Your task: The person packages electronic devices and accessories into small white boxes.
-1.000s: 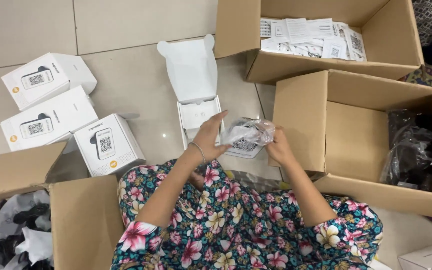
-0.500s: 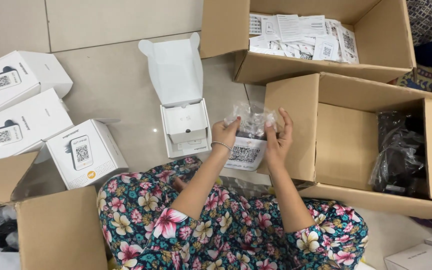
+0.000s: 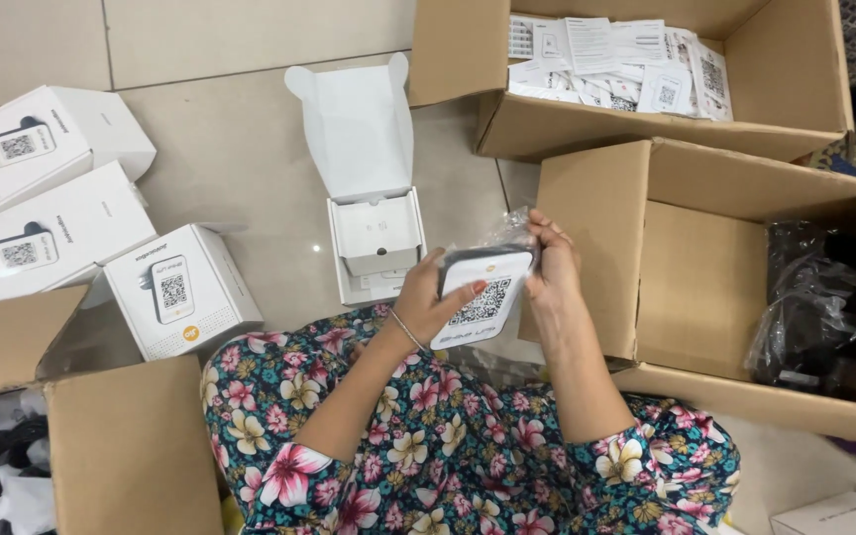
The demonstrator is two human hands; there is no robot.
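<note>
- The left hand [image 3: 426,297] and right hand [image 3: 550,260] are both pinching a small white flat plastic device with a black square pattern [image 3: 480,297], above the lap.
- It is looking light and hard; its thin clear plastic bag [image 3: 509,231] is looking slippery, so holding the side edges seems safest.
- An open white cardboard box [image 3: 376,233] is sitting just beyond on the floor.

You have one view only, worn on the head and aimed almost straight down. It sits close above both hands, lap at the near edge, tiled floor [image 3: 240,50] far.

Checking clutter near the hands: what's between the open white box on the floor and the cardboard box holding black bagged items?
In the head view, both hands: left hand and right hand hold a white device in clear wrap between the open white box and the cardboard box.
</note>
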